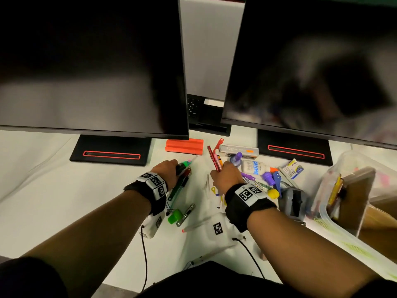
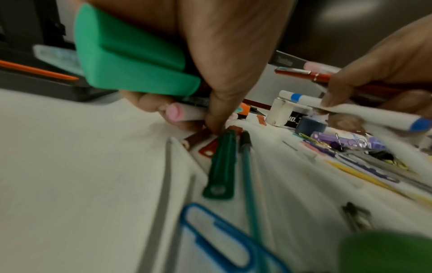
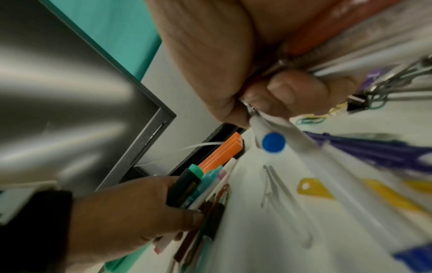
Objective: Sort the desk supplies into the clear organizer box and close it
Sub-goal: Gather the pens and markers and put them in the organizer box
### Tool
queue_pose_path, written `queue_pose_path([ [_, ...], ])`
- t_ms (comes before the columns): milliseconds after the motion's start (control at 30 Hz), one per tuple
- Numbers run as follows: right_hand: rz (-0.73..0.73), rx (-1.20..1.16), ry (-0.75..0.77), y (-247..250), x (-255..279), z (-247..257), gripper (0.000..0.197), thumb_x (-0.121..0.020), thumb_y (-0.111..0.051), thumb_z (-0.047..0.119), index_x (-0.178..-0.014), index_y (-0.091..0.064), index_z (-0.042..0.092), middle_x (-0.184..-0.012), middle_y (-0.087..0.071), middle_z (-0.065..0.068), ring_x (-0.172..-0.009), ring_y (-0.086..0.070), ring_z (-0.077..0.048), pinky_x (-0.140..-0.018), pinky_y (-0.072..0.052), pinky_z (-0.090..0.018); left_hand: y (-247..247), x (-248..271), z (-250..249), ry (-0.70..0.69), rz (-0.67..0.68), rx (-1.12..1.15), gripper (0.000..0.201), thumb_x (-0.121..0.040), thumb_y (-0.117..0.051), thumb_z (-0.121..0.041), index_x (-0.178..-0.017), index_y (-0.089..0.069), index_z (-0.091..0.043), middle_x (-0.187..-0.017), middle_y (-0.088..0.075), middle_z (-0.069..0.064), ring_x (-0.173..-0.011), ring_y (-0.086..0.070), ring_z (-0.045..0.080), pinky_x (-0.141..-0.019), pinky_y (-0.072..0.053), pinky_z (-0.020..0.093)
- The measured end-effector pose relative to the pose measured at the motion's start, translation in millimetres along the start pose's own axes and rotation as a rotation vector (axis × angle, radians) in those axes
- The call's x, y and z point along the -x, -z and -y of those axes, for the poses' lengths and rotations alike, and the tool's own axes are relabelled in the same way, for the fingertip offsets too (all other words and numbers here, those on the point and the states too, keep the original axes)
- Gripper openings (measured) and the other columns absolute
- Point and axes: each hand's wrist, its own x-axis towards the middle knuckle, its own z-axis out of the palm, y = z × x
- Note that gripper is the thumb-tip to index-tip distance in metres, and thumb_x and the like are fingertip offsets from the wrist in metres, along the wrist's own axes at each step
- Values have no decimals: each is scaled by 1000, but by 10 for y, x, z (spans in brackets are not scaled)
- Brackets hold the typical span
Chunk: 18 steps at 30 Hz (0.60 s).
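My left hand (image 1: 170, 167) grips a bundle of pens, among them a green-capped marker (image 2: 131, 61) and a white pen with a pink end (image 2: 184, 112). Its fingertip (image 2: 216, 127) touches a dark green pen (image 2: 221, 166) lying on the desk. My right hand (image 1: 223, 171) grips a red pen (image 1: 213, 157) together with white markers with blue ends (image 3: 273, 142). A heap of loose supplies lies to its right: a glue bottle (image 1: 254, 167), a staples box (image 1: 293, 168), purple clips (image 1: 268, 177). The clear organizer box (image 1: 335, 224) stands open at the right edge, holding yellow pencils.
Two dark monitors (image 1: 90, 72) on black stands overhang the back of the white desk. An orange block (image 1: 184, 146) lies between the stands. A grey dispenser (image 1: 293, 201) sits beside the box. A green cap (image 1: 174, 216) and a blue paper clip (image 2: 217, 238) lie near my left wrist.
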Motion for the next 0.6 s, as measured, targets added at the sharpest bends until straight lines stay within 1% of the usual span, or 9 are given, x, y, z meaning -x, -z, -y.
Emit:
queue_pose_path([
  [100, -11, 97, 31, 84, 125, -136, 34, -87, -52, 26, -114, -54, 5, -111, -65, -17, -101, -62, -35, -83, -51, -35, -31, 6, -39, -9, -14, -34, 38, -94, -46, -40, -115, -49, -9, -112, -63, 14, -100, -61, 31, -84, -48, 37],
  [167, -33, 154, 49, 148, 186, -221, 35, -87, -52, 29, -113, -56, 6, -113, -65, -17, -103, -62, -34, -83, -49, -34, -46, 7, -37, -8, -31, -56, 37, -92, -50, -40, -112, -50, -9, -111, -64, 14, -99, -61, 32, -82, -48, 36],
  [267, -37, 163, 16, 296, 283, -340, 37, -88, -53, 32, -113, -55, 4, -116, -63, -17, -107, -59, -34, -86, -48, -34, -49, 33, -61, -10, -39, -49, 37, -90, -53, -39, -112, -50, -9, -110, -64, 14, -98, -61, 31, -79, -47, 34],
  [367, -63, 162, 31, 468, 375, -446, 36, -91, -50, 30, -113, -53, 2, -117, -61, -18, -108, -58, -34, -81, -45, -32, 16, 87, -136, -28, -65, -28, 39, -91, -49, -43, -110, -51, -9, -108, -63, 12, -96, -61, 30, -79, -47, 35],
  [433, -83, 119, 33, 580, 453, -499, 36, -93, -49, 30, -113, -54, 1, -116, -61, -19, -108, -58, -34, -81, -44, -31, 84, 141, -223, -60, -79, -34, 35, -92, -49, -39, -109, -51, -9, -109, -63, 13, -97, -61, 31, -80, -46, 34],
  [500, -97, 65, 32, 666, 514, -539, 33, -93, -49, 29, -110, -55, 1, -111, -62, -19, -104, -58, -34, -77, -43, -30, 160, 211, -339, -95, -80, -17, 27, -91, -52, -29, -108, -52, -8, -109, -65, 14, -98, -61, 32, -77, -45, 32],
  [567, -99, -10, 50, 761, 596, -572, 23, -93, -48, 24, -100, -55, 3, -94, -60, -15, -92, -57, -31, -70, -38, -27, 230, 304, -536, -137, -44, 68, 21, -90, -51, -19, -107, -53, -8, -103, -66, 15, -94, -62, 32, -74, -47, 31],
  [600, -95, -76, 54, 822, 642, -599, 18, -93, -48, 22, -95, -54, 5, -85, -57, -11, -85, -54, -28, -65, -37, -26, 270, 365, -674, -164, -17, 137, 18, -90, -50, -16, -105, -53, -8, -96, -67, 13, -88, -64, 30, -70, -48, 30],
])
